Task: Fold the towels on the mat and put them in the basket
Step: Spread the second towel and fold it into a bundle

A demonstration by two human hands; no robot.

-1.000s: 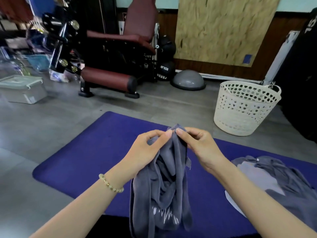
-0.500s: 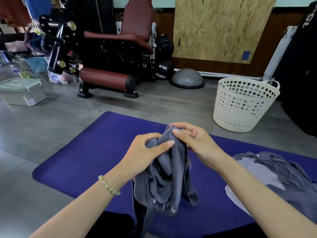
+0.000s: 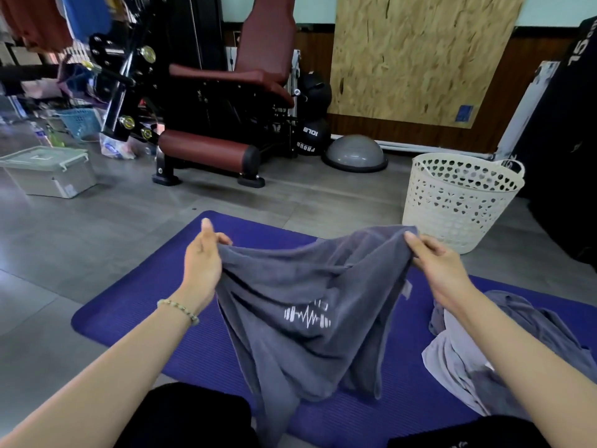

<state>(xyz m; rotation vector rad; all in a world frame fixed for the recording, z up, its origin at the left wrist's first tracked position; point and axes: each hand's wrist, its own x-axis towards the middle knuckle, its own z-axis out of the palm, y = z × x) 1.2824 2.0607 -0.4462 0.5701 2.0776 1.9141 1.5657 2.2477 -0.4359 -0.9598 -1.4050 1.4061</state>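
Fingers (image 3: 223, 239) of left hand (image 3: 202, 266) curled and pinching one top corner of grey towel (image 3: 290, 286), thumb poking up above the cloth. Same deal on the other side: fingertips (image 3: 416, 240) of right hand (image 3: 442, 270) clamped on the opposite top corner. Hands well apart, top edge stretched between them with a bit of sag in the middle. Rest of the towel hanging down in loose folds over purple mat (image 3: 145, 295), lower end trailing toward the lap. White dumbbell-and-heartbeat logo (image 3: 307, 315) facing the camera, roughly mid-towel. Beaded bracelet (image 3: 179, 308) on left wrist. Off to the right on the mat, partly under right forearm, rumpled pile of towels (image 3: 523, 334), dark grey and lighter grey, not folded. Just past the mat's far edge, cream basket (image 3: 452, 205) with heart-shaped holes, upright on grey floor (image 3: 80, 240); can't really tell what's inside from this angle. Further back: dark red gym machine (image 3: 206, 150), grey balance dome (image 3: 355, 153), lidded plastic box (image 3: 48, 171) at far left, chipboard panel (image 3: 420, 53) against the wall.
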